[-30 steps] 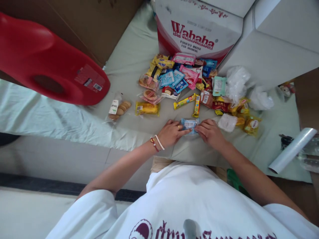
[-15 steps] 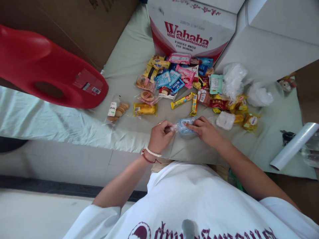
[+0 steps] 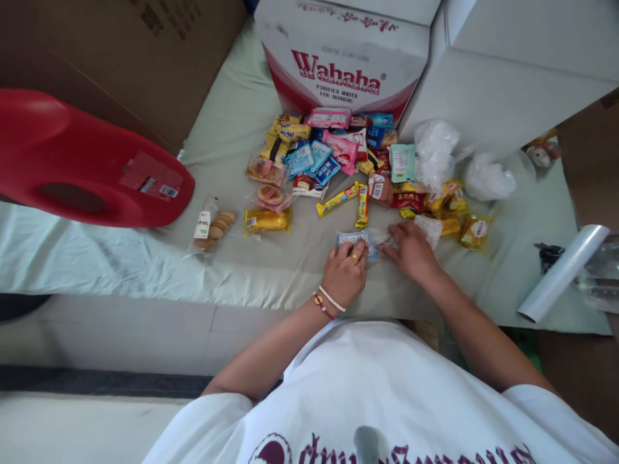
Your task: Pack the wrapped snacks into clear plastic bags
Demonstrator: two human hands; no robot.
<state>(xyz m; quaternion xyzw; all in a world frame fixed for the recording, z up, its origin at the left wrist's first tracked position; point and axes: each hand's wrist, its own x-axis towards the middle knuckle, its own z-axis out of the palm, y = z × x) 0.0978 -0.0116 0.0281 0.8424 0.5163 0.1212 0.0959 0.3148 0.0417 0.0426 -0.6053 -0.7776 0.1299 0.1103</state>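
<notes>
Blue packet under my left hand, clear wrap by my right.
In the head view, my left hand point(image 3: 345, 276) lies with bent fingers over the blue packet point(image 3: 349, 237), flat on the cloth-covered desk point(image 3: 275, 270), near two yellow snack bars point(image 3: 362, 206); I cannot tell whether they grip it. My right hand point(image 3: 414, 252) has thumb and forefinger at the clear wrap point(image 3: 378, 241); whether they pinch it is unclear. I judge the packet light, its film slippery and crinkly, its filling perhaps fragile: best taken softly by both edges.
</notes>
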